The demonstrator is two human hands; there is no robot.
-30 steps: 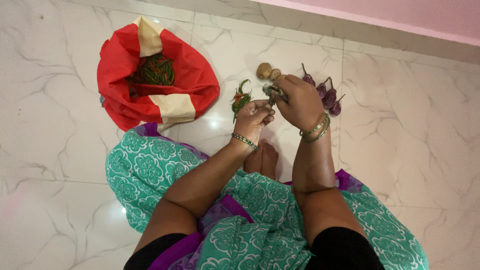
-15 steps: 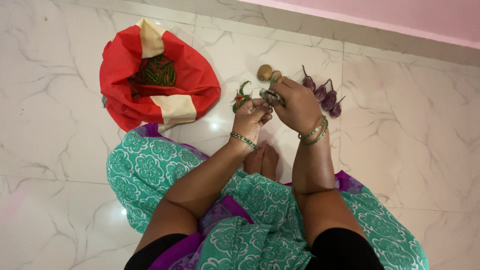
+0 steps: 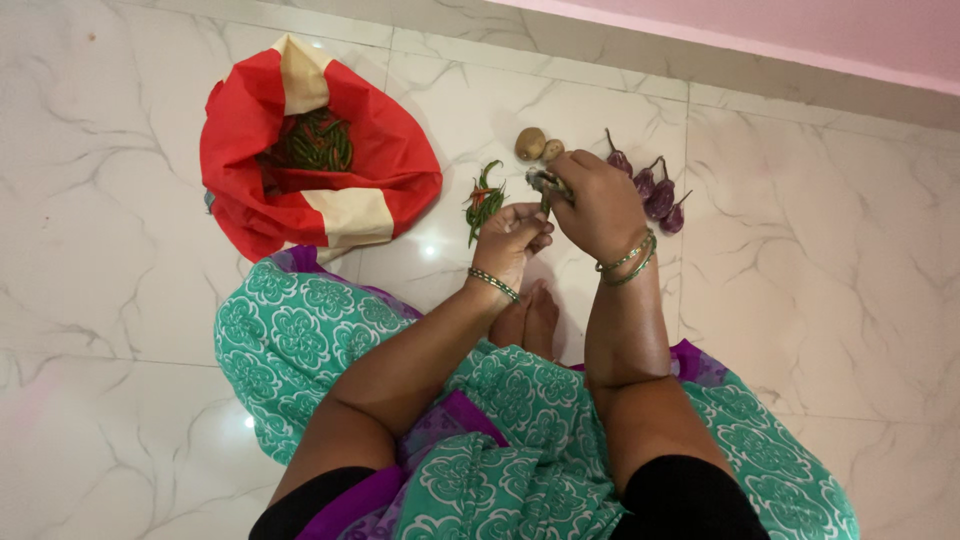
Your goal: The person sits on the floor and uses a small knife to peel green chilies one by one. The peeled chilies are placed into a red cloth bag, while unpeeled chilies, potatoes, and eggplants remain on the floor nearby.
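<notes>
Over the marble floor, both hands work just above the loose chilli pile. Risk: the small greenish vegetable could slip out and drop among the potatoes. Right hand fingers are clamped on it. Left hand fingers are curled together at its near end; what they pinch, can't tell.

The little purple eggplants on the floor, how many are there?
4 small purple eggplants lie in a row on the marble floor, just beyond the right hand. That hand may hide more.
</notes>
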